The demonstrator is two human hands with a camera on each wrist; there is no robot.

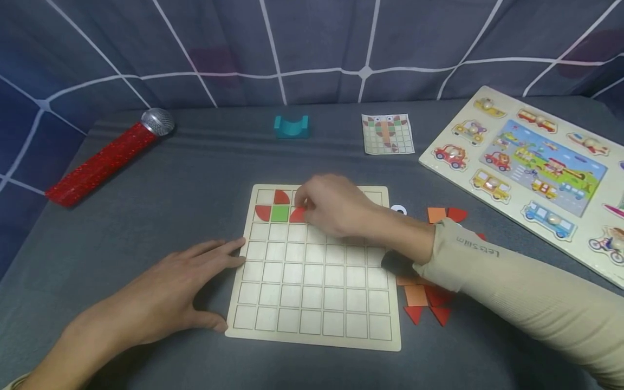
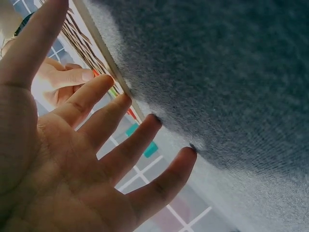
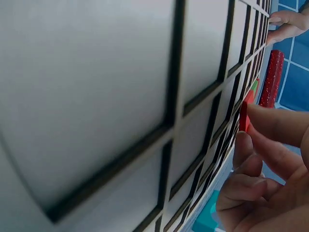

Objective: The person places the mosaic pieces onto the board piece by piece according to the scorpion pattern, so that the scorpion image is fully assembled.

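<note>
A square wooden grid board [image 1: 323, 297] lies flat before me. In its upper left part sit a green square tile [image 1: 280, 213] and two red quarter-circle tiles, one above [image 1: 281, 196] and one to the left [image 1: 263, 213]. My right hand [image 1: 336, 206] pinches another red quarter-circle tile [image 1: 297, 216] between thumb and finger, just right of the green square; the right wrist view shows this red tile [image 3: 244, 115] at the grid surface. My left hand [image 1: 161, 295] rests with spread fingers along the board's left edge, fingertips and thumb touching it.
Loose orange and red tiles [image 1: 415, 296] lie right of the board, partly under my right forearm. Behind stand a teal holder [image 1: 291, 128] and a small pattern card [image 1: 388, 134]. A vehicle puzzle board [image 1: 526, 172] lies at right, a red microphone [image 1: 107, 160] at left.
</note>
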